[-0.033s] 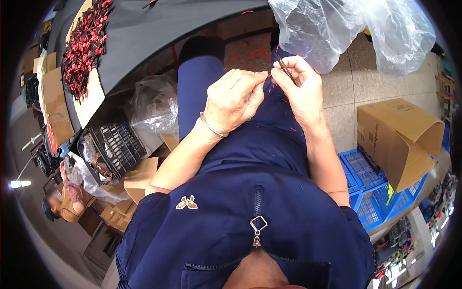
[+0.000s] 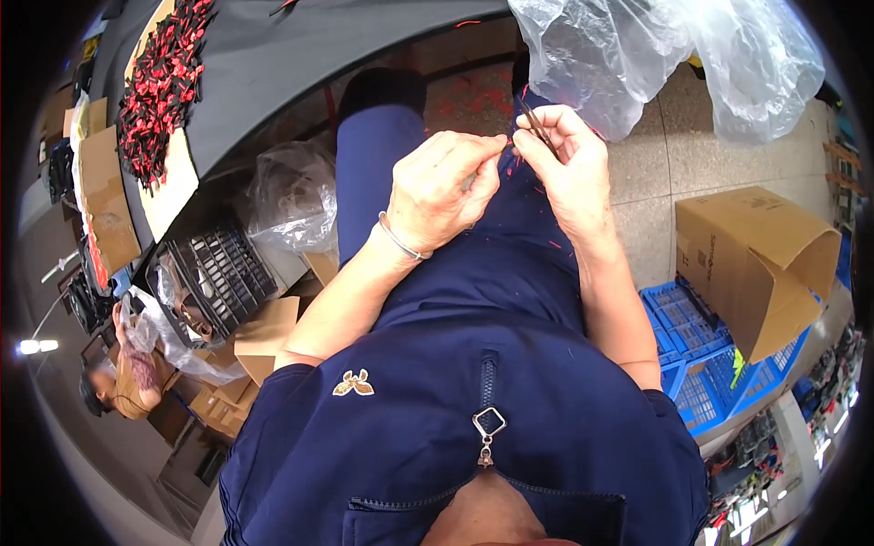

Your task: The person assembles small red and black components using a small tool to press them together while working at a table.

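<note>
My left hand (image 2: pixel 446 187) is closed in a pinch above my lap, thumb against forefinger. At its fingertips a tiny red piece (image 2: pixel 507 141) shows; the rest of it is hidden. Close on its right, my right hand (image 2: pixel 574 164) is closed around a slim dark two-pronged tool (image 2: pixel 536 126), tips pointing away from me. Whether this is tweezers or snips I cannot tell. The fingertips of both hands almost meet. Red thread scraps (image 2: pixel 554 244) lie on my dark blue trousers. A heap of small black and red pieces (image 2: pixel 164 96) rests on a board at the far left.
A dark table (image 2: pixel 264 68) stretches across the far left. Clear plastic bags (image 2: pixel 619 55) hang at the far right. To my right, a cardboard box (image 2: pixel 742 246) sits on blue crates (image 2: pixel 683 328). A black crate (image 2: pixel 218 273) stands left; beyond it is another person (image 2: pixel 132 382).
</note>
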A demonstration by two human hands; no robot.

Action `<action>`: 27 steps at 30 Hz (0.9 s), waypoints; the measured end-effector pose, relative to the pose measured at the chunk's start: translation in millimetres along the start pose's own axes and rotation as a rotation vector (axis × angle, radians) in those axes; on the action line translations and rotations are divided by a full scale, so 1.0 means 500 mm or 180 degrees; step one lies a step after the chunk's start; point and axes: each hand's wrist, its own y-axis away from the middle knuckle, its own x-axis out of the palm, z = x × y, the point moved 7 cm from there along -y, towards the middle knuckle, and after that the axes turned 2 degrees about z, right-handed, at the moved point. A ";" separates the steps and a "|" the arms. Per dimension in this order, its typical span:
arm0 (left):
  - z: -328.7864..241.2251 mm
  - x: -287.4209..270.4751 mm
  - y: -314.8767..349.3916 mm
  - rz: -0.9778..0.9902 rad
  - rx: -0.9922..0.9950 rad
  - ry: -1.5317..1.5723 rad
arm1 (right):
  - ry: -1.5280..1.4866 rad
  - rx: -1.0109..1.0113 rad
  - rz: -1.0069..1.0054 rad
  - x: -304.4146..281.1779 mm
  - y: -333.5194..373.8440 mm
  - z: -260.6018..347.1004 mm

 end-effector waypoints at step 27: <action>0.101 0.082 0.065 0.0466 -0.3536 0.3304 | 0.1881 -0.1148 -0.0833 -0.035 0.041 0.040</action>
